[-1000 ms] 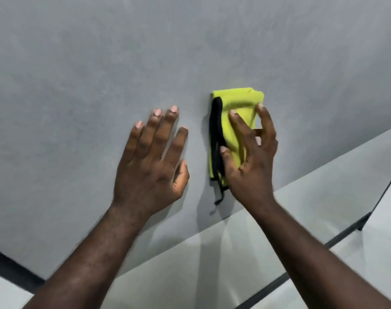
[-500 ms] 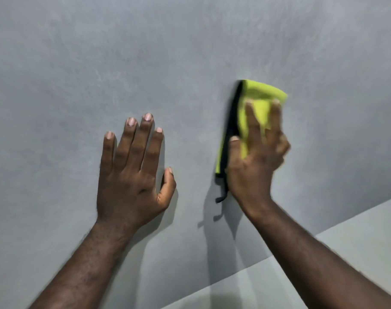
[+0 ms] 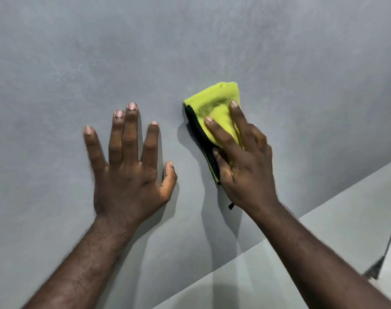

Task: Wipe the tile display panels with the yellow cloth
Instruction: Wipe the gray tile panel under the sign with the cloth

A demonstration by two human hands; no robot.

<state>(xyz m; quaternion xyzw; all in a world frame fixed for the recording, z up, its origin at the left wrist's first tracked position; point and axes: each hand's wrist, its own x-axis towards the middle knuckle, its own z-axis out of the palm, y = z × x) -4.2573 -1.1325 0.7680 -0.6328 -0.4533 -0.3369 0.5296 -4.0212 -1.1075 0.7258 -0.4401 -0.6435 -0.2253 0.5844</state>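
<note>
Yellow cloth point(image 3: 214, 108), black-edged, flat against the grey panel point(image 3: 78, 63), gripped and pressed there by right hand point(image 3: 241, 166). Left hand point(image 3: 127, 175) just beside, fingers spread wide, palm on panel.

No legible text anywhere.

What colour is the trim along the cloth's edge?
Black trim on the yellow cloth; head view shows it.

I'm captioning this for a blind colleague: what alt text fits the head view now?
The right hand holds a folded yellow cloth against a grey tile panel, while the left hand rests flat on the panel beside it, fingers spread.
</note>
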